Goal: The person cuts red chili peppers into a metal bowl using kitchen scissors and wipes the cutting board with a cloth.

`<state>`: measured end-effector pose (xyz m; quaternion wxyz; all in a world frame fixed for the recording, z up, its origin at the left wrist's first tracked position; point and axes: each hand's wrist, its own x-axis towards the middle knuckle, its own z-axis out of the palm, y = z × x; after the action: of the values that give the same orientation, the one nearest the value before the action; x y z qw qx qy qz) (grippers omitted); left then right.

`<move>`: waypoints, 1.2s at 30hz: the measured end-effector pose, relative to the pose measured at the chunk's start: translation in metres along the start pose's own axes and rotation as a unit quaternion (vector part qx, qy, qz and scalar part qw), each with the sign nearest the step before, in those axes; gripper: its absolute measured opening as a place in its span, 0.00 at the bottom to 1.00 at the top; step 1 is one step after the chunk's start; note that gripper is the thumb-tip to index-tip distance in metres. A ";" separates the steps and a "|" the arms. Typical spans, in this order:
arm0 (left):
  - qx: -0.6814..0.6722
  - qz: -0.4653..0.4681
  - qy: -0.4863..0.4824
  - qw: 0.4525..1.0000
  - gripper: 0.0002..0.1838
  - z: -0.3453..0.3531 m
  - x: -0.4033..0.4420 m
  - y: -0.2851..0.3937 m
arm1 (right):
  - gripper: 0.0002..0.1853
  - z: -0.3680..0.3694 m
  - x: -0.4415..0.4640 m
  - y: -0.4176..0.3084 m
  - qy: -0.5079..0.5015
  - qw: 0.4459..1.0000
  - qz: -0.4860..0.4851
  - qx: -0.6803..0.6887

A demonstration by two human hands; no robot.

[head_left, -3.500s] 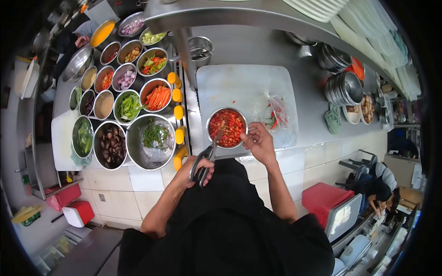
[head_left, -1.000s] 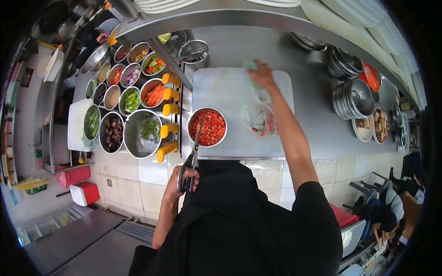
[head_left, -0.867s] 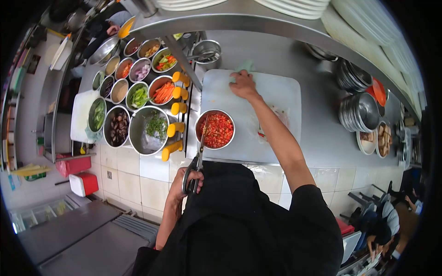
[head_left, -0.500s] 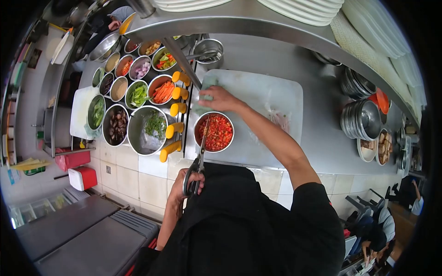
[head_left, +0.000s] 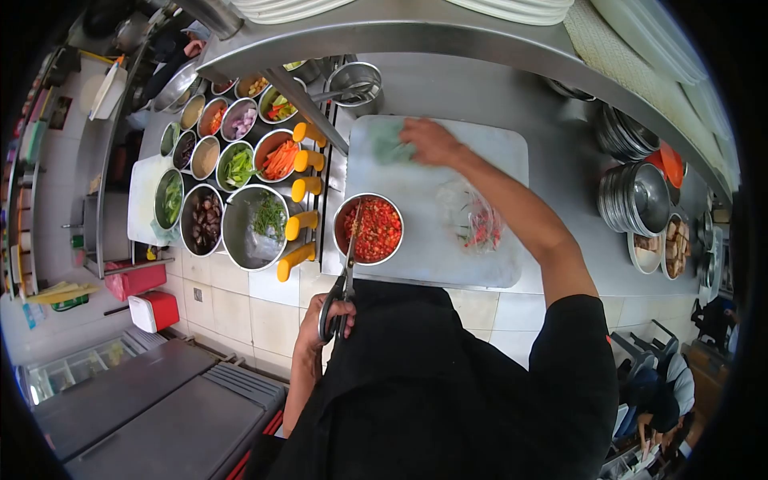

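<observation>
My left hand is closed round the handles of black-handled scissors. Their blades point down into a metal bowl of chopped red chillies, which stands at the left front of a white cutting board. Over the back of the board, my right hand presses a thin green cloth to the surface; motion blurs its fingers. A clear plastic bag with red bits lies on the board below my right forearm.
Metal pots of cut vegetables, such as carrot strips, stand at left, with yellow handles along the counter edge. A steel shelf with plates overhangs the back. Stacked metal bowls sit at right. A ladle rests in a pot.
My right hand has slid the green cloth rightward along the back of the board. The plastic bag shows more fully now. My left hand and the scissors stay nearly in place.
</observation>
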<state>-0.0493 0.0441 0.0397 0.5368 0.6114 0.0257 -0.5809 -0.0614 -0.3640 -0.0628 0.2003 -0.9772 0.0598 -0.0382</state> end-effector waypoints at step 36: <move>0.112 0.038 -0.117 0.986 0.13 -0.010 0.052 0.035 | 0.22 0.033 -0.177 -0.092 0.400 0.839 0.357 -0.097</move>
<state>-0.0032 0.0057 0.0207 0.4860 0.5959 -0.1262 -0.6267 -0.2241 -0.2438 -0.0656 0.0627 -0.8025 0.4825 -0.3455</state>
